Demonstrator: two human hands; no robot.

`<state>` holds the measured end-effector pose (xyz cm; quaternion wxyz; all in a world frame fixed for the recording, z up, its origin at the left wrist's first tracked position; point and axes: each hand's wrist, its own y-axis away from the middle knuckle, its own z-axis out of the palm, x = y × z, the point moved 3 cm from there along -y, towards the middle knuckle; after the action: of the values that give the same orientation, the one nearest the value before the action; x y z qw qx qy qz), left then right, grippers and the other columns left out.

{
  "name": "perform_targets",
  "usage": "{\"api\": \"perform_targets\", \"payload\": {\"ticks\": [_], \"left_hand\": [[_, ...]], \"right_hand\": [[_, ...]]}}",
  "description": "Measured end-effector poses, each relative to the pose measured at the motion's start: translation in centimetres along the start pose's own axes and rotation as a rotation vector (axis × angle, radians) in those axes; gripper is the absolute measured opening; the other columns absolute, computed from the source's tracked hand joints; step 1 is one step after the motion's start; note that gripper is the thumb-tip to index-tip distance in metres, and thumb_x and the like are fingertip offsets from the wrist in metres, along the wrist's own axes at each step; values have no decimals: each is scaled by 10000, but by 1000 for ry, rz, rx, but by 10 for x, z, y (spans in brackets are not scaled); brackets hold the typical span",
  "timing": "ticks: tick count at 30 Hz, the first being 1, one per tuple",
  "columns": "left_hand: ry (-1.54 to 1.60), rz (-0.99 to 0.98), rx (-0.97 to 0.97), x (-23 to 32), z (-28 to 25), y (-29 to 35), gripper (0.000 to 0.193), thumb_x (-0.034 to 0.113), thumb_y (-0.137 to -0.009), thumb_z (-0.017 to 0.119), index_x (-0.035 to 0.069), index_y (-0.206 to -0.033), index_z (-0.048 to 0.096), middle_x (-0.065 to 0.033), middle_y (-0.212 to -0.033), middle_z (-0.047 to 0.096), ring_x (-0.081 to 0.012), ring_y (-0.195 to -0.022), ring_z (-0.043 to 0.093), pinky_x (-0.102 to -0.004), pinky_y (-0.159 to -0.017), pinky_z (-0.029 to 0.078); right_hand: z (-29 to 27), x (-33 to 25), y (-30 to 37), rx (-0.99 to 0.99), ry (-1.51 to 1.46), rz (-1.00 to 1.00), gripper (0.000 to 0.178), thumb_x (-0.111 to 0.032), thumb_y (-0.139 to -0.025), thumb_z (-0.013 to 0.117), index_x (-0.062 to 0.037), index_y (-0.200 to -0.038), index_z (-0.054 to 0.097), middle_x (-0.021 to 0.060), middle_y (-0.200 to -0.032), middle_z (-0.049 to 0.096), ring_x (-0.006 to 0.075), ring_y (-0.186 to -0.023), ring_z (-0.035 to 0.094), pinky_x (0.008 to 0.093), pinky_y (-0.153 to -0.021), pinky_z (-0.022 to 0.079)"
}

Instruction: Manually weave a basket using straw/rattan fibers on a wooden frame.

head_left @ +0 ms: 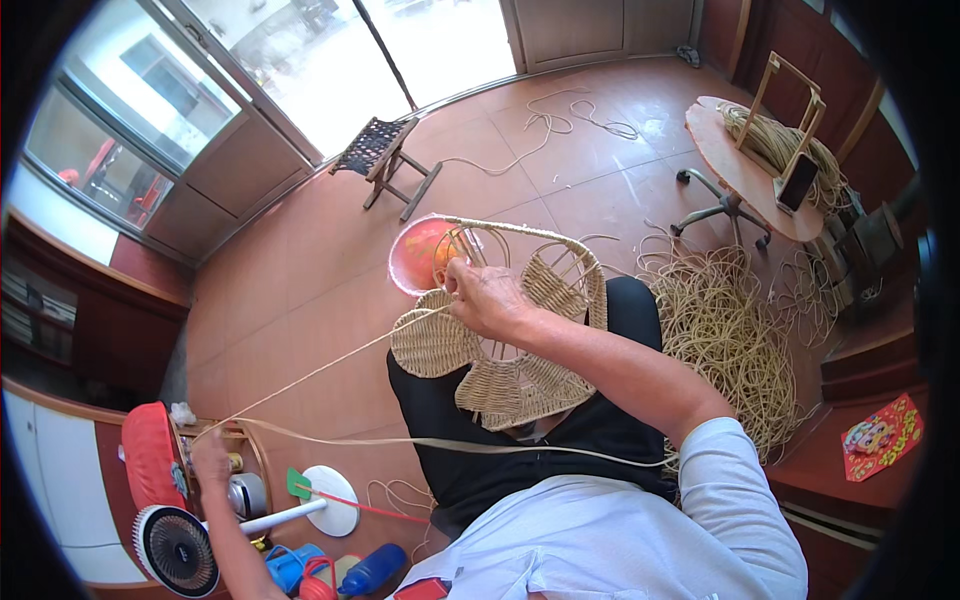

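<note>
A half-woven wicker piece point(436, 350) with rounded, petal-like panels and a curved, cord-wrapped rim rests on my lap. Over its upper part, my right hand point(488, 298) is closed, pinching the frame where a strand comes off; its fingertips are partly hidden. My left hand point(210, 460) is stretched far out to the left, its fingers closed around the tan cord point(330, 354). From the weave the cord runs taut to that hand, then loops back loosely across my lap toward the right. Thin bare rods show between the panels.
A big tangled heap of cord point(725, 335) lies right of my legs. A pink-rimmed basin point(405, 262) sits beyond the weave, near a folding stool point(385, 160). At right stands a round-topped swivel stand point(715, 140) carrying coiled cord and a phone. A fan point(177, 550) is lower left.
</note>
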<state>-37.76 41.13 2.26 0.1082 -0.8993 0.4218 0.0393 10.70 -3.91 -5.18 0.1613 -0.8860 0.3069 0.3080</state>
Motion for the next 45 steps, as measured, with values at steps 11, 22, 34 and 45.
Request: {"api": "perform_targets", "payload": {"ticks": [11, 22, 34, 45], "left_hand": [[455, 19, -379, 141, 0, -29, 332, 251, -1017, 694, -6, -1220, 750, -153, -1080, 780, -251, -993, 743, -377, -903, 581], [1032, 326, -33, 453, -38, 2, 130, 73, -1010, 698, 17, -1116, 749, -153, -1051, 764, -340, -968, 746, -420, -857, 581], [830, 469, 354, 522, -22, -52, 186, 33, -968, 690, 67, -1146, 730, -120, -1094, 707, -328, -1066, 687, -454, -944, 555], [851, 584, 340, 541, -21, -64, 128, 35, -925, 714, 88, -1042, 704, -94, -982, 703, -306, -996, 672, -449, -894, 557]], "right_hand": [[13, -10, -10, 220, 205, -90, 321, -93, -889, 681, -1, -1177, 575, 195, -775, 745, 381, -781, 789, 495, -708, 621], [6, -11, -3, 368, 32, -127, 464, -121, -970, 683, 8, -1399, 562, 221, -1046, 734, 387, -870, 761, 509, -774, 603], [-54, 19, 28, 29, -493, 102, 304, -228, -1101, 606, 12, -1224, 745, 30, -755, 721, 99, -694, 641, 304, -672, 543], [-90, 43, 25, 153, -643, 86, 191, -175, -1075, 682, 9, -1101, 727, 27, -812, 725, 79, -697, 632, 282, -649, 525]]}}
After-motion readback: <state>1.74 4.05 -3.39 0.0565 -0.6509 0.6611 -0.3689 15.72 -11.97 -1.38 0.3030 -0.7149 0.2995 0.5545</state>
